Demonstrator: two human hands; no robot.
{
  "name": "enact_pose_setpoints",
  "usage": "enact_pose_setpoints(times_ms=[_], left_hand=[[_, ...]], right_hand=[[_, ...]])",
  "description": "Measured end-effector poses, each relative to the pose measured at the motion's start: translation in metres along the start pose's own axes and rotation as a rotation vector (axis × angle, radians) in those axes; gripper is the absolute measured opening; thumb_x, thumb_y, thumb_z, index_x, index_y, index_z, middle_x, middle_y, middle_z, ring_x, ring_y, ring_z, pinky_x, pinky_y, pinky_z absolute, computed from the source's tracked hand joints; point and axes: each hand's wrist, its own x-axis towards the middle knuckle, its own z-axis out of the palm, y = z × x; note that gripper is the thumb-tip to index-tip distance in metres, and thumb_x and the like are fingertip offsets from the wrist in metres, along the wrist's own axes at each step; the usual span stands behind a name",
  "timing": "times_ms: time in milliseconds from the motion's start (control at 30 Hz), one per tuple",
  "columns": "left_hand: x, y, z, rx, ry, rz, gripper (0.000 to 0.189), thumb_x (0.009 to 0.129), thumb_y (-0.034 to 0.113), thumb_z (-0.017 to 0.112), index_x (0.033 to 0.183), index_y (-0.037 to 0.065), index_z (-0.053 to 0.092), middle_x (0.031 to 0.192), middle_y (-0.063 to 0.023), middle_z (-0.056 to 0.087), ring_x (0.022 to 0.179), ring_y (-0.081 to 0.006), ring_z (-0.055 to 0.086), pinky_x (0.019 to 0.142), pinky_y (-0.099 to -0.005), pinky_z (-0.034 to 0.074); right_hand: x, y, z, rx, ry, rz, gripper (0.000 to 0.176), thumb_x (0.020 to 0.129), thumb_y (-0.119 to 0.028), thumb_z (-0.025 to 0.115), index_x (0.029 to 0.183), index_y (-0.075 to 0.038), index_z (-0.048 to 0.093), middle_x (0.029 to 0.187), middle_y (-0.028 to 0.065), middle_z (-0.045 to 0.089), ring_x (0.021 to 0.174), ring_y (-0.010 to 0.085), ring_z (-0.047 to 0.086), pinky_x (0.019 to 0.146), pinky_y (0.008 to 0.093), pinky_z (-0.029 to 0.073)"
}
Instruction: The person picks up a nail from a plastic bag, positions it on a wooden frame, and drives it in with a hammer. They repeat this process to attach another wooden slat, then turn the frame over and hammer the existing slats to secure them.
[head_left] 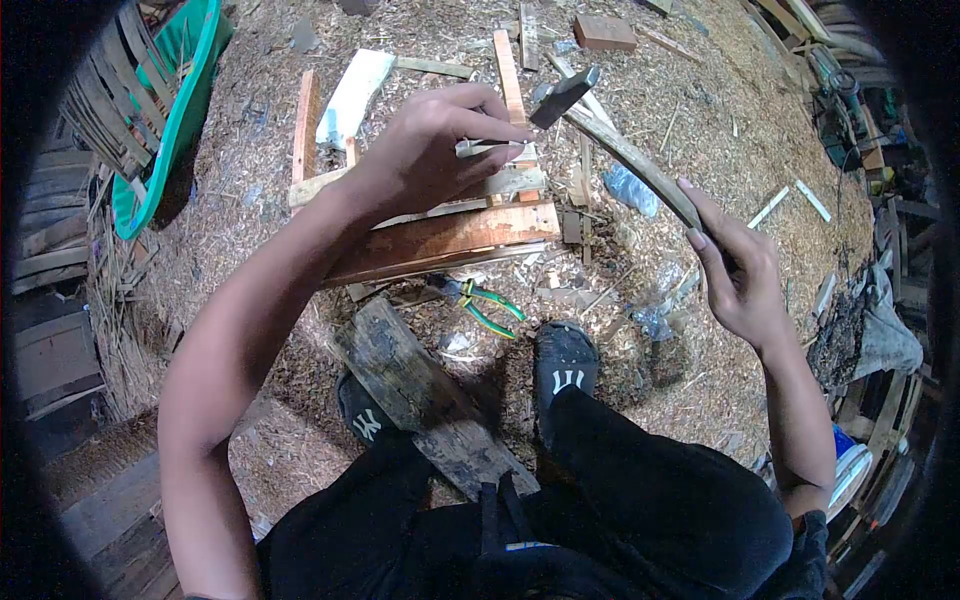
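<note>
My right hand (742, 270) is wrapped round the wooden handle of a hammer (645, 165). The dark metal hammer head (565, 97) is just right of my left fingertips. My left hand (440, 140) is closed in a pinch above a wooden frame (450, 232) made of several slats. Between thumb and forefinger shows a thin nail-like piece, too small to make out fully. Part of the frame is hidden behind my left hand and forearm. Pliers (490, 305) with green and yellow handles lie on the ground just below the frame.
A weathered plank (420, 385) slopes between my two shoes. At the upper left stands a green tub (205, 90) beside stacked slats. A brick-like block (605, 32), a blue plastic bag (630, 190) and wood scraps lie on the chip-covered ground. A grey cloth (888, 335) hangs at the right.
</note>
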Motion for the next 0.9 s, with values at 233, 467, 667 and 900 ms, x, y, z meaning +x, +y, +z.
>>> enact_pose_setpoints(times_ms=[233, 467, 667, 900], left_hand=[[0.001, -0.001, 0.002, -0.007, 0.013, -0.029, 0.015, 0.084, 0.004, 0.077, 0.099, 0.007, 0.078, 0.091, -0.0071, 0.070, 0.080, -0.0193, 0.067, 0.069, -0.0318, 0.052], [0.002, -0.002, 0.002, 0.026, 0.009, -0.011, 0.013, 0.081, 0.003, 0.079, 0.094, 0.006, 0.077, 0.087, -0.0071, 0.070, 0.076, -0.0204, 0.068, 0.066, -0.0313, 0.052], [0.002, -0.005, 0.005, 0.053, 0.040, 0.023, 0.012, 0.082, 0.003, 0.079, 0.093, 0.007, 0.077, 0.087, -0.0074, 0.070, 0.076, -0.0208, 0.069, 0.066, -0.0325, 0.053], [0.001, 0.000, 0.001, 0.032, 0.009, -0.001, 0.014, 0.084, 0.008, 0.079, 0.097, 0.004, 0.076, 0.088, -0.0075, 0.070, 0.081, -0.0210, 0.069, 0.070, -0.0328, 0.053]], right_hand=[[0.001, -0.004, -0.005, -0.024, -0.090, 0.053, 0.048, 0.093, 0.003, 0.059, 0.141, -0.003, 0.058, 0.089, 0.0223, 0.071, 0.072, 0.0252, 0.068, 0.072, 0.0354, 0.052], [0.002, -0.012, -0.008, -0.046, -0.110, 0.074, 0.051, 0.092, 0.000, 0.064, 0.142, -0.011, 0.059, 0.087, 0.0220, 0.071, 0.067, 0.0276, 0.068, 0.067, 0.0386, 0.053], [0.001, -0.007, -0.005, 0.013, -0.056, 0.057, 0.052, 0.092, 0.000, 0.064, 0.142, -0.012, 0.059, 0.085, 0.0204, 0.071, 0.063, 0.0264, 0.066, 0.063, 0.0379, 0.052], [0.000, -0.009, -0.007, -0.030, -0.098, 0.071, 0.050, 0.093, -0.001, 0.063, 0.141, -0.009, 0.059, 0.079, 0.0205, 0.068, 0.060, 0.0256, 0.062, 0.061, 0.0376, 0.050]])
